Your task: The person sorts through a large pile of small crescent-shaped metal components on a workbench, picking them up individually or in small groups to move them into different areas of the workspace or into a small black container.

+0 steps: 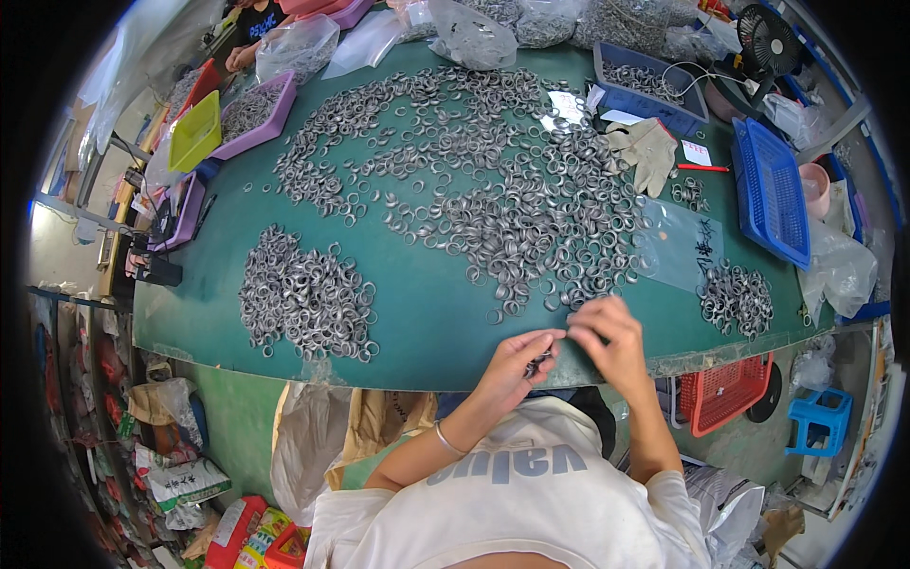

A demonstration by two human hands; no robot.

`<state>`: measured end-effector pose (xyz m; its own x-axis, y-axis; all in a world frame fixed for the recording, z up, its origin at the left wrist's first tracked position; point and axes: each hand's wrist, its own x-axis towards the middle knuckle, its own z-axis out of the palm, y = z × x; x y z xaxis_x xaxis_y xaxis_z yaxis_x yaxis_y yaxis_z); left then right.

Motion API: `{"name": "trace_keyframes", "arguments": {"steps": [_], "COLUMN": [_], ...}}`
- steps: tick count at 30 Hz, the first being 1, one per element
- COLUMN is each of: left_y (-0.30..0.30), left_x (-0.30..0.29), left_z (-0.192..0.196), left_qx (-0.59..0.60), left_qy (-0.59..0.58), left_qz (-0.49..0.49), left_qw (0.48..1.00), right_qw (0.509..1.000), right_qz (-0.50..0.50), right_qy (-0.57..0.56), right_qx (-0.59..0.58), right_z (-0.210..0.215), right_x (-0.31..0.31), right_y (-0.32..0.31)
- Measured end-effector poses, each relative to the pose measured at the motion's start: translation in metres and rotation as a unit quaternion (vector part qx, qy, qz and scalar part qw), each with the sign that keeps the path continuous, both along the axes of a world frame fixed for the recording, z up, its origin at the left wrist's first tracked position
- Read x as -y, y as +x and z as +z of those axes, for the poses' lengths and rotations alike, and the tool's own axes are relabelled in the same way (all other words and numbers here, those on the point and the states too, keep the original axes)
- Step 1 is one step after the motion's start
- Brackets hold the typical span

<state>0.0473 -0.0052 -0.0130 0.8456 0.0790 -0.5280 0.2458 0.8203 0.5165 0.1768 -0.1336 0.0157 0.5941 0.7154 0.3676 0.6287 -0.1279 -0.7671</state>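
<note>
Many grey metal rings (517, 228) lie in a wide spread over the green table (427, 332). My left hand (517, 368), palm up near the front edge, is closed around a few metal rings (536, 364). Beside it my right hand (611, 339) has its fingers bent together, close to the left thumb tip; whatever they pinch is too small to make out. A separate heap of rings (308, 299) sits to the left, and a smaller heap (737, 300) lies at the right by a clear plastic bag (678, 251).
Work gloves (649, 156) and a red pen (703, 168) lie at the back right, near a blue basket (773, 194) and a black fan (768, 40). A grey-blue bin (654, 90) and a purple tray (256, 119) contain rings. Another person's hand (239, 59) shows at the far left.
</note>
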Motion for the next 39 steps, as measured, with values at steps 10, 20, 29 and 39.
{"name": "trace_keyframes", "arguments": {"steps": [10,20,29,39], "left_y": [-0.003,-0.004,-0.002,0.003], "left_x": [0.006,0.002,0.004,0.002], "left_z": [0.000,-0.005,0.000,0.007], "left_qx": [0.007,0.026,-0.005,0.036], "left_qy": [0.044,-0.012,-0.010,-0.010], "left_qz": [0.042,0.010,0.052,0.033], "left_qw": [0.998,1.000,0.999,0.999], "right_qw": [0.989,0.997,0.982,0.995], "right_qz": [-0.121,0.017,-0.117,0.012], "right_qy": [-0.088,0.031,-0.059,0.086], "right_qx": [-0.018,-0.069,0.138,0.044], "right_z": [-0.009,0.001,-0.022,-0.003], "right_x": [-0.006,-0.002,-0.026,-0.014], "right_y": [0.005,-0.006,0.016,-0.025]}}
